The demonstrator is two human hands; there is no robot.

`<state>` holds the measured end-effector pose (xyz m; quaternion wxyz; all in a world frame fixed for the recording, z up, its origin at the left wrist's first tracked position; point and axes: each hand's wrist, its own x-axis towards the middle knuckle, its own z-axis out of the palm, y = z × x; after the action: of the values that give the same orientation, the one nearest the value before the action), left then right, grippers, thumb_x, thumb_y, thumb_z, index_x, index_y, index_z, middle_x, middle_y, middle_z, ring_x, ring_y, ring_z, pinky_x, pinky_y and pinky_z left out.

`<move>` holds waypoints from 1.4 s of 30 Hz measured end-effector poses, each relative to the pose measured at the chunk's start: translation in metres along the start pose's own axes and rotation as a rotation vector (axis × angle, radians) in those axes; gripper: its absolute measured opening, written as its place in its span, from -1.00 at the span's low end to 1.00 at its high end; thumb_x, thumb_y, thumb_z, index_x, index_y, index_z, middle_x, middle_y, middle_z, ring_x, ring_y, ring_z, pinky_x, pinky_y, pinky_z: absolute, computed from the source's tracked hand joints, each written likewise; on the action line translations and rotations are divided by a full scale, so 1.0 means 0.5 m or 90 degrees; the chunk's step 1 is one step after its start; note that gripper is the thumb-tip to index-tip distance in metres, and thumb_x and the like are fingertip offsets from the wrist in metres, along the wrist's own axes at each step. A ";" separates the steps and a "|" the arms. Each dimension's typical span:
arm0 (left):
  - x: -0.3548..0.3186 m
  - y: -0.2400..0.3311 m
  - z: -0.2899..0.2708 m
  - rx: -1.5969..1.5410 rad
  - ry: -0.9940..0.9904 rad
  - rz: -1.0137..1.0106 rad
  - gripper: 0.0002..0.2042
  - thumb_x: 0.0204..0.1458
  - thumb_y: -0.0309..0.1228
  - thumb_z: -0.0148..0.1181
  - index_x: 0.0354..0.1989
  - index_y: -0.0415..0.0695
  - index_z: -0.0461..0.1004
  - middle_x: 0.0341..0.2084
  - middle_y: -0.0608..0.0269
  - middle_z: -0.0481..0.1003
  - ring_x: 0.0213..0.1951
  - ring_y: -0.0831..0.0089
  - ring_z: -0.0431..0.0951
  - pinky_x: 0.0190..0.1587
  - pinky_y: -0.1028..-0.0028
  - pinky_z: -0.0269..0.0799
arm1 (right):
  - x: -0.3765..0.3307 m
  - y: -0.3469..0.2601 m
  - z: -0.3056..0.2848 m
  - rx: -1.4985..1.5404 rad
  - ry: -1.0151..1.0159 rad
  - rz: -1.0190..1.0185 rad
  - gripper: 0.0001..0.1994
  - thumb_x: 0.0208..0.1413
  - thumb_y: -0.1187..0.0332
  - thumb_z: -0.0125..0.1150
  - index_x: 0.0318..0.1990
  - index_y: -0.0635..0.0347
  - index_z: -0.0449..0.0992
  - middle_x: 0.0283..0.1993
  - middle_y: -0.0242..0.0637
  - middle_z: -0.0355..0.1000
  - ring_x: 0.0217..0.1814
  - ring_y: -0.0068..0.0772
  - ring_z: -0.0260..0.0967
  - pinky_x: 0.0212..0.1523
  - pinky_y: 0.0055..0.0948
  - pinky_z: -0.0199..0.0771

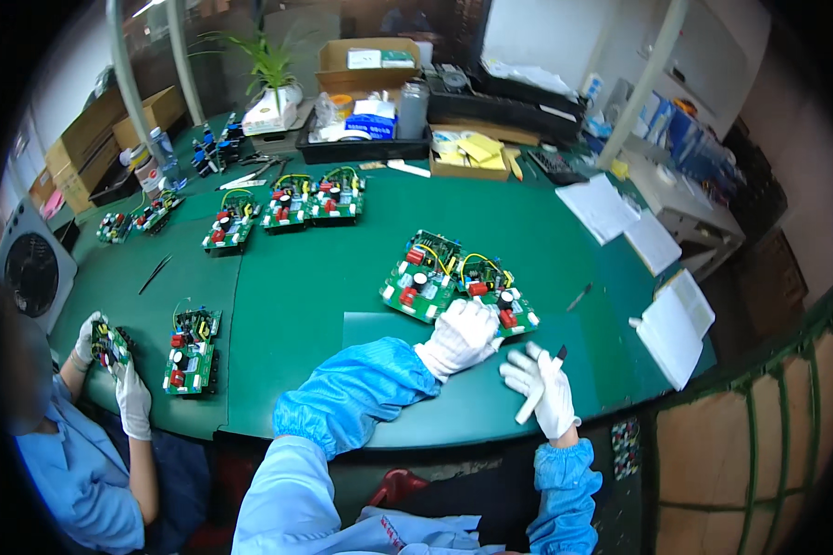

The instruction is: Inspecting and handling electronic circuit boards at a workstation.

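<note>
In front of me two green circuit boards lie side by side, a left one (416, 282) and a right one (520, 314). Each carries red and white parts and a yellow wire. My left hand (461, 338), in a white glove, is closed at the near edge of the right board; its fingertips are hidden. To the right of the boards, my gloved right hand (546, 388) is raised over the table edge, several fingers stretched toward the left. A white pen-like stick with a dark tip (561, 353) appears tucked in it.
More circuit boards (287, 203) stand at the back left, another (191, 356) nearer. On the left a co-worker's gloved hands (131, 398) hold a board. A dark slim tool (580, 296) and papers (671, 333) lie to the right. A black tray (366, 148) stands behind.
</note>
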<state>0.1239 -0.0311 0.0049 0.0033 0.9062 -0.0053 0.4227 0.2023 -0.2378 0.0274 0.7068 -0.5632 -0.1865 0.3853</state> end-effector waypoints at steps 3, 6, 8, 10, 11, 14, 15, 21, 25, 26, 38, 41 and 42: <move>-0.032 0.087 -0.034 -0.077 -0.086 0.030 -0.64 -0.23 -0.16 0.32 -0.32 -0.14 0.49 -0.43 0.21 0.48 -0.29 0.29 0.50 -0.27 0.28 0.36 | -0.022 0.026 0.029 0.157 0.054 -0.079 -0.42 0.34 0.06 -0.09 0.31 0.33 0.05 0.24 -0.01 0.23 0.18 -0.09 0.34 0.11 -0.23 0.46; -0.036 0.154 -0.065 -0.163 -0.147 -0.013 -0.51 -0.12 -0.08 0.27 -0.08 -0.18 0.45 -0.35 0.14 0.47 -0.28 0.21 0.51 -0.24 0.26 0.38 | -0.024 0.094 -0.030 0.083 0.175 -0.123 -0.53 0.34 0.12 -0.05 0.21 0.31 0.25 0.16 -0.14 0.29 0.05 -0.32 0.35 -0.02 -0.43 0.45; -0.029 0.172 -0.086 -0.209 -0.181 -0.038 -0.36 -0.07 -0.06 0.26 0.13 -0.23 0.34 -0.22 0.03 0.47 -0.22 0.07 0.52 -0.16 0.20 0.41 | -0.028 0.085 -0.039 0.110 0.211 -0.156 -0.56 0.31 0.17 -0.02 0.20 0.32 0.29 0.07 -0.22 0.36 -0.02 -0.47 0.36 -0.10 -0.52 0.44; -0.020 0.165 -0.091 -0.347 -0.137 -0.005 -0.35 -0.09 -0.10 0.29 0.14 -0.24 0.33 -0.17 -0.01 0.47 -0.15 0.01 0.52 -0.09 0.16 0.42 | -0.038 0.066 -0.047 0.093 0.253 -0.182 -0.57 0.30 0.20 0.00 0.19 0.32 0.32 0.02 -0.26 0.40 -0.07 -0.55 0.37 -0.13 -0.57 0.43; -0.021 0.157 -0.089 -0.416 -0.114 0.009 -0.34 -0.10 -0.11 0.31 0.14 -0.25 0.33 -0.14 -0.04 0.47 -0.12 -0.02 0.52 -0.06 0.14 0.43 | -0.043 0.059 -0.057 0.062 0.277 -0.190 -0.57 0.29 0.20 0.00 0.19 0.32 0.32 0.01 -0.26 0.41 -0.09 -0.56 0.38 -0.13 -0.59 0.42; -0.022 0.126 -0.079 -0.374 -0.019 -0.095 -0.36 -0.07 -0.30 0.30 0.20 -0.28 0.27 0.05 -0.16 0.38 0.09 -0.05 0.41 0.16 0.15 0.32 | -0.049 0.033 -0.090 0.019 0.307 -0.188 -0.60 0.31 0.26 -0.04 0.18 0.33 0.33 0.06 -0.23 0.41 -0.04 -0.54 0.40 -0.08 -0.58 0.45; -0.035 0.117 -0.054 -0.335 0.026 -0.174 -0.37 -0.01 -0.34 0.26 0.25 -0.27 0.23 0.12 -0.14 0.34 0.17 0.01 0.36 0.22 0.17 0.27 | -0.045 0.027 -0.093 0.092 0.300 -0.195 -0.61 0.31 0.27 -0.05 0.18 0.34 0.33 0.08 -0.22 0.41 -0.01 -0.51 0.41 -0.05 -0.57 0.45; -0.017 0.068 -0.062 -0.546 -0.127 -0.348 -0.49 0.13 -0.36 0.19 0.23 -0.24 0.27 0.26 0.04 0.21 0.25 0.24 0.28 0.29 0.27 0.17 | -0.037 0.024 -0.121 -0.074 0.188 -0.141 -0.61 0.31 0.23 -0.02 0.10 0.38 0.40 0.08 -0.20 0.42 0.04 -0.48 0.38 0.10 -0.49 0.34; 0.008 0.066 -0.083 -0.324 -0.202 -0.234 -0.69 -0.03 -0.27 0.31 -0.17 -0.20 0.51 0.12 -0.02 0.38 0.13 0.03 0.37 0.15 0.22 0.34 | -0.044 -0.008 -0.090 -0.059 0.167 -0.081 -0.57 0.32 0.17 0.00 0.11 0.38 0.39 0.04 -0.22 0.44 0.03 -0.50 0.38 0.08 -0.50 0.35; 0.005 0.065 -0.085 -0.294 -0.224 -0.222 -0.70 -0.03 -0.27 0.32 -0.22 -0.21 0.51 0.11 -0.02 0.38 0.12 0.03 0.38 0.12 0.22 0.36 | -0.047 -0.006 -0.092 -0.073 0.175 -0.088 -0.57 0.32 0.16 0.00 0.12 0.38 0.39 0.04 -0.22 0.44 0.03 -0.50 0.38 0.08 -0.50 0.35; 0.002 0.041 -0.099 -0.431 -0.278 -0.306 -0.84 -0.04 -0.43 0.26 -0.51 -0.26 0.46 0.04 0.00 0.45 0.03 0.10 0.42 0.06 0.27 0.34 | -0.044 0.008 -0.097 -0.177 0.215 -0.104 -0.56 0.30 0.12 0.00 0.08 0.35 0.44 -0.03 -0.22 0.46 -0.02 -0.50 0.37 0.04 -0.52 0.34; 0.004 0.050 -0.110 -0.447 -0.263 -0.242 -0.88 -0.07 -0.46 0.25 -0.55 -0.22 0.47 0.04 0.01 0.45 0.04 0.10 0.41 0.05 0.26 0.35 | -0.045 0.004 -0.092 -0.180 0.215 -0.103 -0.58 0.30 0.14 -0.01 0.07 0.36 0.45 -0.03 -0.22 0.46 -0.04 -0.50 0.36 0.03 -0.52 0.34; 0.005 0.054 -0.110 -0.443 -0.255 -0.195 -0.89 -0.09 -0.48 0.25 -0.57 -0.20 0.47 0.03 0.01 0.46 0.04 0.10 0.41 0.04 0.25 0.36 | -0.045 0.005 -0.093 -0.190 0.221 -0.103 -0.59 0.29 0.16 -0.01 0.05 0.35 0.46 -0.04 -0.23 0.46 -0.05 -0.50 0.36 0.03 -0.52 0.34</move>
<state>0.0830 -0.0575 0.0422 0.3707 0.9055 -0.0133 0.2062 0.2197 -0.2848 0.0152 0.6659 -0.7024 -0.1610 0.1932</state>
